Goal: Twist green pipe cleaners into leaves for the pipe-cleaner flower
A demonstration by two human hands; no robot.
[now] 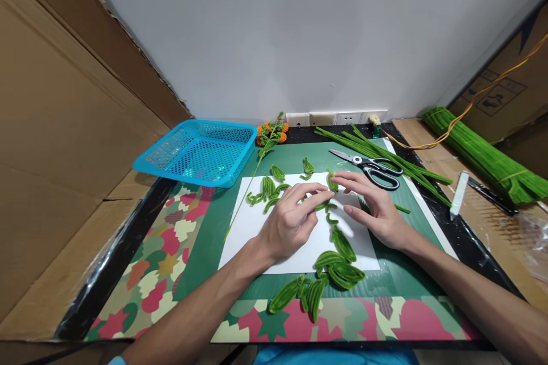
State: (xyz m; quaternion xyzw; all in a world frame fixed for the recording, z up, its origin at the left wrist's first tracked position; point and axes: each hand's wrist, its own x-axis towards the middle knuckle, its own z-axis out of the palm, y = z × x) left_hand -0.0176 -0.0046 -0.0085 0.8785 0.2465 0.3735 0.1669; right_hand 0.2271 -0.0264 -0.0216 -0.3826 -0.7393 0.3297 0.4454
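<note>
Over the white paper (pixel 261 251), my left hand (pixel 295 217) stretches its index and middle fingers to the right, with the other fingers bent. A green pipe-cleaner leaf (pixel 320 205) shows partly beneath those fingers. My right hand (pixel 370 205) is open, thumb apart, its fingertips at the edge of an upright green leaf (pixel 333 182). Whether they touch it I cannot tell. Several fuzzy leaves lie left of my left hand, among them a curled leaf (pixel 268 187). A leaf cluster (pixel 340 271) extends from the paper onto the mat nearer me.
A blue perforated basket (pixel 201 154) stands back left, beside an orange pipe-cleaner flower (pixel 274 134) with a long stem. Scissors (pixel 372 166) and loose green stems (pixel 411 168) lie back right. Farther right are a white-capped tube (pixel 459 194) and a green pipe-cleaner bundle (pixel 483 154).
</note>
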